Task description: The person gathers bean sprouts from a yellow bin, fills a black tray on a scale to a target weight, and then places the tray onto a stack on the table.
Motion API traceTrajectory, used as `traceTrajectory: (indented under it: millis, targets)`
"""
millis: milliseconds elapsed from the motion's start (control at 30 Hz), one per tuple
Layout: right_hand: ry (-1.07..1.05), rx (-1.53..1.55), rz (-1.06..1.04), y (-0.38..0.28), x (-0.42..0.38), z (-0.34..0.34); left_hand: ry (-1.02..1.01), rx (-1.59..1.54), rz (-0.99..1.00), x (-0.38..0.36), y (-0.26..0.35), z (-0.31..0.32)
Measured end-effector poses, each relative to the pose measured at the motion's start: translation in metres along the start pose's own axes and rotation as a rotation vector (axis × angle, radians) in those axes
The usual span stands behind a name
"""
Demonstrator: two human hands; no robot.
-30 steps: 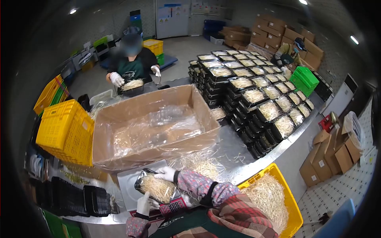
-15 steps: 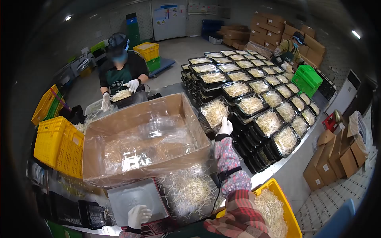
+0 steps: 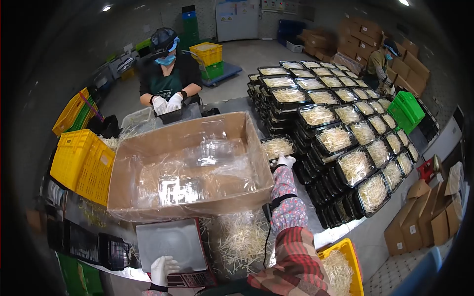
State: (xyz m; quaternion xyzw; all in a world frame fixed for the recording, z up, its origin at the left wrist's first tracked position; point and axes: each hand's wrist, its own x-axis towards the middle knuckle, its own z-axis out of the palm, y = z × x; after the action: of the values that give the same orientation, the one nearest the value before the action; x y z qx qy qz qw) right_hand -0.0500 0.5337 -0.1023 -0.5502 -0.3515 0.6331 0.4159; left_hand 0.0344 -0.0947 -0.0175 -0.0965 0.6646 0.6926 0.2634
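My right hand [image 3: 285,160], in a white glove, is closed on the near edge of a black tray of bean sprouts [image 3: 277,146] between the cardboard box [image 3: 190,207] and the stacked trays [image 3: 318,116]. The left one of my gloved hands [image 3: 165,269] rests with spread fingers at the lower edge of a scale's grey plate [image 3: 173,245] and holds nothing. Loose sprouts [image 3: 240,244] lie right of the scale. Clear plastic film lines the box.
Across the table, a person [image 3: 170,79] has both gloved hands at a black tray. Another person [image 3: 380,69] is at the far right. Yellow crates [image 3: 81,165] stand left, empty black trays [image 3: 89,244] lower left, and a yellow crate of sprouts [image 3: 351,254] lower right.
The tray in my right hand has gone from tilted to nearly level, lower beside the stacks. The view has shifted left. The person opposite has brought both hands together at their tray.
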Motion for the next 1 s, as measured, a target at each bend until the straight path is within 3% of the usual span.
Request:
traceTrajectory:
  millis: [67, 200, 233, 267, 300, 333, 367, 400, 433, 467, 533, 600, 633, 667, 733, 767, 800, 833, 867, 900, 933, 1000]
  targets:
    - [-0.134, 0.140, 0.099, 0.016, 0.015, -0.004, 0.023, -0.003, 0.005, -0.001, 0.002, -0.005]
    - [-0.143, 0.101, 0.000, 0.043, 0.019, -0.034, 0.173, 0.012, 0.139, 0.000, 0.020, -0.037]
    - [-0.155, 0.000, -0.004, 0.040, 0.013, -0.049, 0.024, -0.214, 0.154, 0.008, 0.031, -0.054]
    - [-0.161, -0.067, -0.016, 0.047, 0.014, -0.063, 0.269, -0.056, 0.256, 0.005, 0.029, -0.064]
    - [-0.274, -0.094, 0.074, 0.071, 0.052, -0.082, 0.294, 0.170, 0.388, 0.009, 0.026, -0.097]
    - [-0.265, -0.167, 0.104, 0.066, 0.042, -0.098, 0.495, 0.524, 0.744, 0.027, 0.010, -0.132]
    - [-0.436, -0.071, 0.163, 0.083, 0.072, -0.124, 0.633, 0.698, 0.722, 0.020, 0.022, -0.149]
    - [-0.453, 0.227, 0.326, 0.071, 0.045, -0.126, 0.794, 0.917, 0.785, 0.019, 0.028, -0.172]
    - [-0.450, 0.261, 0.333, 0.075, 0.047, -0.141, 0.948, 1.073, 0.794, 0.017, 0.038, -0.186]
    - [-0.937, 0.302, 0.268, 0.106, 0.110, -0.184, 1.081, 1.232, 0.797, 0.016, 0.044, -0.200]
    - [-0.294, 0.194, 0.310, 0.072, 0.029, -0.189, 1.152, 1.424, 0.668, 0.028, 0.035, -0.243]
    - [-0.328, 0.184, 0.240, 0.069, 0.000, -0.212, 0.809, 1.427, 0.334, 0.030, 0.044, -0.258]
    - [-0.381, 0.160, 0.195, 0.066, -0.024, -0.219, 0.637, 1.371, 0.312, 0.045, 0.024, -0.278]
    - [-0.364, 0.162, 0.218, 0.060, -0.053, -0.219, 0.671, 1.338, 0.433, 0.062, -0.009, -0.295]
    - [-0.426, 0.133, 0.293, 0.051, -0.108, -0.216, 0.696, 1.216, 0.386, 0.067, -0.009, -0.294]
    - [-0.561, 0.167, 0.291, 0.055, -0.127, -0.217, 0.719, 1.215, 0.476, 0.072, -0.012, -0.303]
    - [-0.493, 0.144, 0.253, 0.044, -0.176, -0.207, 0.766, 1.234, 0.586, 0.079, -0.018, -0.313]
    - [-0.579, 0.174, 0.217, 0.041, -0.212, -0.207, 0.799, 1.120, 0.716, 0.078, -0.013, -0.313]
    - [-0.580, 0.152, 0.218, 0.053, -0.211, -0.216, 0.760, 1.062, 0.522, 0.069, 0.006, -0.309]
    - [-0.545, 0.056, 0.087, 0.069, -0.216, -0.223, 0.763, 0.920, 0.596, 0.067, 0.011, -0.312]
    - [-0.512, -0.006, -0.033, 0.077, -0.236, -0.230, 0.762, 0.874, 0.459, 0.069, 0.015, -0.327]
    - [-0.420, -0.112, -0.096, 0.084, -0.279, -0.236, 0.764, 0.669, 0.602, 0.047, 0.050, -0.311]
